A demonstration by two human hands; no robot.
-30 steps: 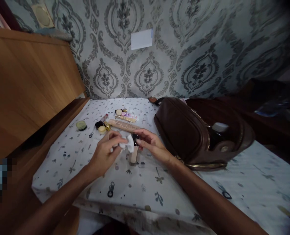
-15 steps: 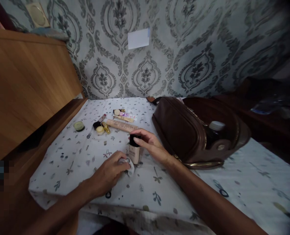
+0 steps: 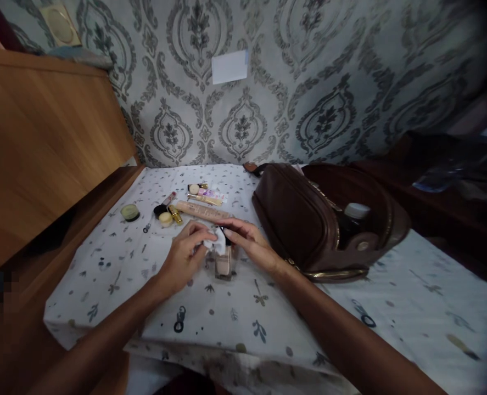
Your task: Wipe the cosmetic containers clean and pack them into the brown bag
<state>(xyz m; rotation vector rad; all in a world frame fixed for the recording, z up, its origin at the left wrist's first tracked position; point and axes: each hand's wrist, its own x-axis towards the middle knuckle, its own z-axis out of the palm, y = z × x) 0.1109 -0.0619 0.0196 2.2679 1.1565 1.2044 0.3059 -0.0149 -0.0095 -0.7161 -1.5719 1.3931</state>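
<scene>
A foundation bottle (image 3: 223, 264) with beige contents and a black cap stands at the middle of the cloth-covered table. Around its cap my right hand (image 3: 251, 244) is closed from the right side. My left hand (image 3: 189, 249) pinches a crumpled white wipe (image 3: 216, 242), which is pressed against the cap and upper part of the bottle. The wipe and fingers hide much of the cap. Just behind the hands lies a long beige palette (image 3: 200, 210).
A brown leather bag (image 3: 296, 219) lies open at the right, a capped bottle (image 3: 356, 214) inside it. Small cosmetics, including a round compact (image 3: 166, 219) and a gold tube (image 3: 175, 214), lie behind left. A green-lidded jar (image 3: 130, 212) sits farther left, near the wooden cabinet (image 3: 57, 137).
My left hand has moved up with the white wipe, from beside the bottle's lower part to its cap. My right hand still holds the bottle by the cap.
</scene>
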